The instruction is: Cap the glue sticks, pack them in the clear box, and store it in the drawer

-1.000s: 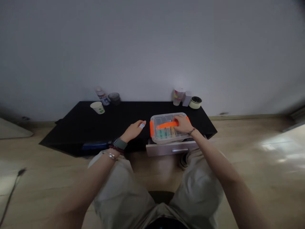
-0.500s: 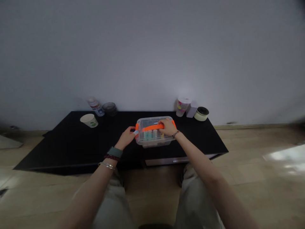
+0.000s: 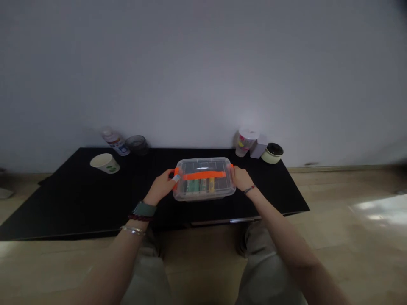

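Note:
A clear plastic storage box point(image 3: 203, 192) with its lid on sits on the black table. An orange handle point(image 3: 205, 175) lies across the lid, and green, pale and yellow items show through the plastic. My left hand point(image 3: 163, 186) is closed round the box's left end, at the orange latch point(image 3: 176, 171). At the opposite end my right hand point(image 3: 242, 178) grips the box by its right latch, with its fingertips partly hidden behind the edge.
On the black table point(image 3: 95, 199), a paper cup point(image 3: 106, 164), a bottle point(image 3: 116, 142) and a dark glass bowl point(image 3: 137, 145) stand at the left. At the back right are a lidded plastic cup point(image 3: 245, 142), a small pale box point(image 3: 258, 148) and a cream pot point(image 3: 272, 154).
My right hand has let go of the orange handle and moved to the box's right end. The handle now lies flatter on the lid. My left hand stays at the left latch.

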The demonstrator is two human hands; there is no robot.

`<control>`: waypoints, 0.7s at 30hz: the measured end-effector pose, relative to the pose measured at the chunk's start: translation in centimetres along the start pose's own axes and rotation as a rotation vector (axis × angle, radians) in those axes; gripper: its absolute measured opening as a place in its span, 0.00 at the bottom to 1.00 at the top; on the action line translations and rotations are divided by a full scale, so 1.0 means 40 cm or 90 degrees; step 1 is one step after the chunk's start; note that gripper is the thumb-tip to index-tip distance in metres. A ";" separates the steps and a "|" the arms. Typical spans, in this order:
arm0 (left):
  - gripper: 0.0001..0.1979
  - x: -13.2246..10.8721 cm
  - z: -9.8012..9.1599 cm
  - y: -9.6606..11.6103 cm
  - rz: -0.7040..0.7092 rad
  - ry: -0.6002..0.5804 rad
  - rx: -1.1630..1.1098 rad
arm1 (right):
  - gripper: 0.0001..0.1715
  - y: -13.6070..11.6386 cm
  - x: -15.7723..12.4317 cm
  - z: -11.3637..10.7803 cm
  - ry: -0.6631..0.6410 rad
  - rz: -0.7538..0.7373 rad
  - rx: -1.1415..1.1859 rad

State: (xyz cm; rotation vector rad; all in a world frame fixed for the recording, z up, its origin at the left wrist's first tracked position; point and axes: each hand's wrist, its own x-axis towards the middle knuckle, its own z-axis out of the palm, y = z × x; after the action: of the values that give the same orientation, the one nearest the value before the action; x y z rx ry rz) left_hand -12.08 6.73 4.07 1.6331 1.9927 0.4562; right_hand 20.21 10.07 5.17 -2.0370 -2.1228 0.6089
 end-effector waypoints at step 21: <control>0.18 0.021 0.080 -0.039 -0.007 0.014 -0.324 | 0.25 -0.149 0.017 0.062 0.094 -0.409 -0.081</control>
State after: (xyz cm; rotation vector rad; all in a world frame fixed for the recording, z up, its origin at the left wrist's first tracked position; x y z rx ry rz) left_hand -11.58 7.02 0.45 1.2983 1.7119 0.8962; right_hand 13.74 10.23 5.05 -1.2594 -2.5653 0.2217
